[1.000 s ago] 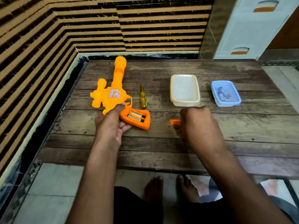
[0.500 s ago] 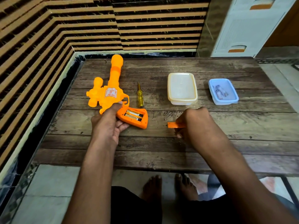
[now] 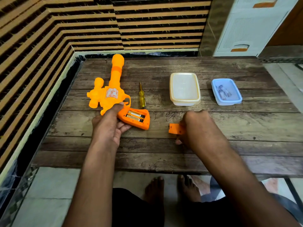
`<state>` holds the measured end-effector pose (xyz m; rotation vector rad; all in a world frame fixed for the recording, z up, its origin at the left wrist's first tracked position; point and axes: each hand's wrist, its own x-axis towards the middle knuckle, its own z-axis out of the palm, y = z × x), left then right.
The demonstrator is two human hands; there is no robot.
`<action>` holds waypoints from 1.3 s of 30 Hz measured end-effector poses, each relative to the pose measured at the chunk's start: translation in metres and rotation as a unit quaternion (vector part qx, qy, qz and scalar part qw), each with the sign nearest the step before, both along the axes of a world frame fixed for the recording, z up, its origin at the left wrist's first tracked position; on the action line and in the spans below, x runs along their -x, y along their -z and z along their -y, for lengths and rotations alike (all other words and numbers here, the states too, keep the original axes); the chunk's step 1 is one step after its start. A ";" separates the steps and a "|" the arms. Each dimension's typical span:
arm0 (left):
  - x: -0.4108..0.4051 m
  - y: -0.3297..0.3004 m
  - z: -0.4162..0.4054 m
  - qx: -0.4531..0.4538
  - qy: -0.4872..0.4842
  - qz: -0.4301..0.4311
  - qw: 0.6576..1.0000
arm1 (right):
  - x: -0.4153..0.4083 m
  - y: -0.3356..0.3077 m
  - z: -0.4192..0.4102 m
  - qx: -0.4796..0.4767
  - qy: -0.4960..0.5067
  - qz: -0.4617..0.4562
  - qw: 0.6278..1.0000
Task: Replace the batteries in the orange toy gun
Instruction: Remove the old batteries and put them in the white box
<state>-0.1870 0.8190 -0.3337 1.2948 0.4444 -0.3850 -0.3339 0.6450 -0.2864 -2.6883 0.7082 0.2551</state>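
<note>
Now L hand gripping gun at grip, thumb on top, batts exposed. R hand knuckles-up, fingers curled, pinching cover on table.

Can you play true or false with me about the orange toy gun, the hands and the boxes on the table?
1. The toy gun has its battery door off, and batteries show in the handle. True.
2. The right hand holds the screwdriver. False: it holds the orange battery cover; the yellow screwdriver lies on the table beside the gun.
3. The left hand holds the gun's handle. True.
4. The blue box is left of the white box. False: it sits right of the white box.
5. The screwdriver lies in the white box. False: it lies on the table.
</note>
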 end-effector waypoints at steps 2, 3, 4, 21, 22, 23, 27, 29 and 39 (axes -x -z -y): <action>0.001 -0.001 0.000 -0.003 -0.001 -0.002 1.000 | -0.001 -0.001 0.000 -0.007 0.013 0.003 1.000; 0.001 -0.002 0.000 -0.006 -0.001 -0.001 1.000 | 0.000 -0.001 0.001 -0.011 0.019 0.004 1.000; 0.002 -0.003 0.001 -0.010 0.001 0.000 1.000 | -0.001 -0.001 0.002 -0.014 0.025 0.005 1.000; 0.006 -0.009 0.003 -0.007 -0.010 0.006 1.000 | -0.010 0.007 0.004 -0.022 0.039 0.088 0.995; 0.007 -0.008 0.003 -0.006 -0.007 0.005 1.000 | -0.011 0.010 0.003 -0.035 0.038 0.121 0.991; 0.007 -0.008 0.003 -0.005 -0.005 0.003 1.000 | -0.014 0.012 0.001 -0.051 0.034 0.159 0.985; 0.008 -0.007 0.002 0.003 -0.011 0.002 1.000 | -0.036 0.017 -0.006 -0.075 -0.053 0.247 0.965; 0.008 -0.008 0.000 0.004 -0.028 0.009 1.000 | -0.052 0.023 -0.011 -0.064 -0.104 0.251 0.960; 0.010 -0.012 -0.004 0.000 -0.048 0.020 0.999 | -0.099 0.044 -0.026 -0.036 -0.190 0.191 0.962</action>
